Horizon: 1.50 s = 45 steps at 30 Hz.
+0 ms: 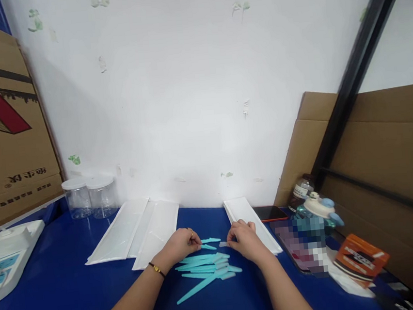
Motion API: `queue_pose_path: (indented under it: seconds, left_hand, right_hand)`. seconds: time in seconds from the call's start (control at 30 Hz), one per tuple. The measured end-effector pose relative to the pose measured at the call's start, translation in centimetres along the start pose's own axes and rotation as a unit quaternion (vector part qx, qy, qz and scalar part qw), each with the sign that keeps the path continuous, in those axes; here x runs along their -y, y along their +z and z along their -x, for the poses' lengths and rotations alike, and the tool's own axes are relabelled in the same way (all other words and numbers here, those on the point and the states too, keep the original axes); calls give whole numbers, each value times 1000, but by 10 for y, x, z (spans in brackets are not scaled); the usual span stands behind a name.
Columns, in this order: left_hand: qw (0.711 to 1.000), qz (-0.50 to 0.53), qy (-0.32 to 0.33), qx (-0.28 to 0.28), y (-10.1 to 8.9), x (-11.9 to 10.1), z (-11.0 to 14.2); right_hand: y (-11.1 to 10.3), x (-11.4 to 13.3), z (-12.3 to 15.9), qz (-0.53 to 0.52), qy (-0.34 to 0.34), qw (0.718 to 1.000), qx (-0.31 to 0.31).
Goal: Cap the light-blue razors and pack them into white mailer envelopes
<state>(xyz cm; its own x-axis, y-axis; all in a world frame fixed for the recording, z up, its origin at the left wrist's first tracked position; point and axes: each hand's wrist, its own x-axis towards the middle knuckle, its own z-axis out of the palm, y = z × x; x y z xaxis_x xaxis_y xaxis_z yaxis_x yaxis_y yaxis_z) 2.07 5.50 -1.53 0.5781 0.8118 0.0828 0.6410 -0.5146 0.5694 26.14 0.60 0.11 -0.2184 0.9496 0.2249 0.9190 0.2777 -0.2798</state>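
My left hand [185, 242] pinches the handle of a turquoise eyebrow razor [208, 247], its head pointing right. Between the fingertips of my right hand [244, 239] is a small translucent blade cap [223, 244], a short gap away from that razor. Another turquoise razor [212, 240] lies just behind, near my left fingers. Closer to me, a loose pile of turquoise eyebrow razors [203, 268] rests on the blue table, most heads toward the right. A stack of white packets [246, 209] lies partly under my right hand; other white packets [158, 228] are beyond my left.
Two clear jars [102, 196] with white lids stand at the back left, near a power strip [22, 255]. To the right are a dark phone [270, 212], a brown bottle [301, 190], a teal bottle [312, 215] and an orange pouch [361, 259]. Cardboard flanks both sides.
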Motion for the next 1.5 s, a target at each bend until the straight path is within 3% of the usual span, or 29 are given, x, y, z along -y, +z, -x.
queue_pose_path:
  seconds: [0.13, 0.27, 0.43, 0.63, 0.87, 1.03, 1.17, 1.33, 1.5]
  left_hand:
    - [998, -39, 9, -38, 5, -1, -2]
    - [997, -38, 16, -66, -1, -10, 1]
    - [999, -14, 49, 11, -7, -21, 12]
    - [997, -16, 37, 62, -4, -22, 13]
    - [997, -55, 32, -32, -7, -18, 7]
    - [996, -88, 14, -31, 0, -11, 0]
    - [993, -97, 22, -68, 2, -13, -1]
    - [996, -68, 32, -40, -3, -18, 6]
    - [994, -94, 51, 5, -3, -21, 10]
  right_hand:
    - [0, -1, 0, 24, 14, 1000, -1]
    - [-3, 10, 3, -36, -5, 999, 13]
    - [0, 23, 6, -81, -72, 990, 85]
    - [6, 24, 5, -105, -66, 989, 82]
    - [-4, 14, 5, -61, -39, 997, 10]
    - [-5, 1, 3, -13, 4, 1000, -2]
    - [-2, 1, 4, -20, 0, 1000, -18]
    - [-1, 8, 7, -52, -34, 996, 62]
    - [-1, 13, 8, -36, -31, 995, 85]
